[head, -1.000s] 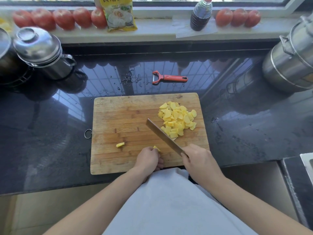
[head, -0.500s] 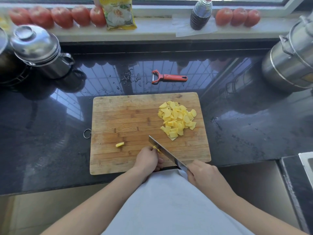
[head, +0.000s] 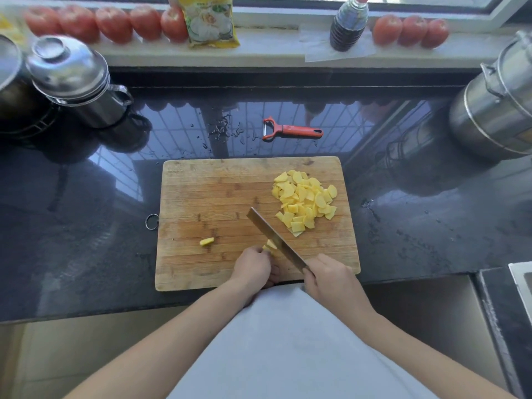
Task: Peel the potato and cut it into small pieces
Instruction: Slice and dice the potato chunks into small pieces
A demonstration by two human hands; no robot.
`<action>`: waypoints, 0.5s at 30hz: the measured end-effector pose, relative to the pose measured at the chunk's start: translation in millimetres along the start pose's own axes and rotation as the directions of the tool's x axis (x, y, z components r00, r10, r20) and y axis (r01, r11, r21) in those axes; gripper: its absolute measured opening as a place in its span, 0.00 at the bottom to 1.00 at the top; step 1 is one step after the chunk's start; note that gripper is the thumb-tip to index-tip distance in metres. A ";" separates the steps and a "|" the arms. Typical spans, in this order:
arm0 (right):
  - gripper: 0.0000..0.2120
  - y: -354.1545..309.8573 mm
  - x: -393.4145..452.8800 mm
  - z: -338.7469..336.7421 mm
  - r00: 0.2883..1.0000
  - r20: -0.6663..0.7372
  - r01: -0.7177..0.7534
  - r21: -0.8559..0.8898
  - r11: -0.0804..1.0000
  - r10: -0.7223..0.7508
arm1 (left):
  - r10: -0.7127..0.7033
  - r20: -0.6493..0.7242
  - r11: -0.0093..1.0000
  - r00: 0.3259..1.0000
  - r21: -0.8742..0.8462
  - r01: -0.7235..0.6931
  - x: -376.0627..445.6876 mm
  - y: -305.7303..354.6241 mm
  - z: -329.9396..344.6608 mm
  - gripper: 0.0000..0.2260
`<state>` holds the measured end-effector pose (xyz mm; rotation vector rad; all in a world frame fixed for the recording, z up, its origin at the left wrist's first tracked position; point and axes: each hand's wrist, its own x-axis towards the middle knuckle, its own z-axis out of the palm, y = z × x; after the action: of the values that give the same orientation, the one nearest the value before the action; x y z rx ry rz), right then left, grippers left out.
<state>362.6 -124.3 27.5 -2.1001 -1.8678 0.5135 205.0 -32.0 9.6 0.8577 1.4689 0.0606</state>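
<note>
A wooden cutting board (head: 213, 197) lies on the black counter. A heap of yellow potato slices (head: 304, 201) sits on its right half. One small loose potato bit (head: 207, 241) lies at the lower left. My left hand (head: 253, 267) pins a last small potato piece (head: 270, 245) near the board's front edge, mostly hidden under the fingers. My right hand (head: 331, 279) grips the handle of a knife (head: 275, 238), whose blade rests against that piece, tip pointing up and left.
A red peeler (head: 290, 130) lies on the counter behind the board. A lidded steel mug (head: 77, 82) stands at the far left, a big steel pot (head: 495, 110) at the far right. Tomatoes (head: 115, 24), a yellow packet (head: 210, 21) and a dark bottle (head: 347, 24) line the windowsill.
The knife drew back toward me from the slice heap, then came forward again beside my left hand; a fresh slice now leans on the blade. My left hand barely moved.
</note>
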 end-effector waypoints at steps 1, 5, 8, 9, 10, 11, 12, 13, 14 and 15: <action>0.07 1.5 -2.8 -2.6 1.000 -0.011 0.013 -0.012 1.000 -0.013 | 0.001 0.004 1.000 1.000 -0.001 -0.001 0.9 0.2 0.2 0.13; 0.08 2.3 -10.5 -4.6 0.999 0.019 0.039 -0.045 0.998 -0.039 | -0.006 0.018 1.000 1.000 -0.020 0.006 1.4 0.6 1.0 0.13; 0.07 0.6 -12.1 -5.3 0.998 0.043 0.055 -0.081 0.995 -0.051 | -0.001 0.021 1.000 1.000 -0.019 0.002 1.3 -0.3 1.1 0.12; 0.07 0.2 -12.1 -6.6 0.997 0.050 0.060 -0.089 0.994 -0.056 | 0.001 0.022 1.000 1.000 -0.021 -0.001 1.1 -0.4 1.0 0.12; 0.08 0.4 -12.6 -8.4 0.997 0.056 0.063 -0.092 0.994 -0.058 | 0.004 0.023 1.000 1.000 -0.025 -0.004 0.6 -0.5 0.6 0.12; 0.10 1.4 -14.3 -10.4 0.997 0.060 0.061 -0.092 0.994 -0.056 | 0.007 0.025 1.000 1.000 -0.026 -0.006 -0.1 -0.5 0.3 0.12; 0.11 2.9 -17.3 -13.1 0.997 0.059 0.054 -0.090 0.994 -0.049 | 0.012 0.027 1.000 1.000 -0.023 -0.011 -0.8 -0.5 -0.1 0.12; 0.12 5.1 -21.3 -16.0 0.997 0.065 0.042 -0.090 0.995 -0.036 | 0.015 0.028 1.000 0.999 -0.019 -0.015 -1.1 -0.6 -0.2 0.12; 0.12 7.7 -26.2 -18.6 0.997 0.075 0.027 -0.095 0.995 -0.019 | 0.017 0.028 1.000 0.999 -0.016 -0.016 -0.8 -0.9 -0.5 0.12; 0.12 10.1 -30.9 -21.0 0.996 0.094 0.009 -0.106 0.994 0.001 | 0.015 0.028 1.000 0.999 -0.013 -0.015 -0.6 -1.0 -0.6 0.12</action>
<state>377.9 -155.7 44.2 -2.1744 -1.9918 0.5308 203.9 -32.7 9.6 0.8558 1.4345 0.0693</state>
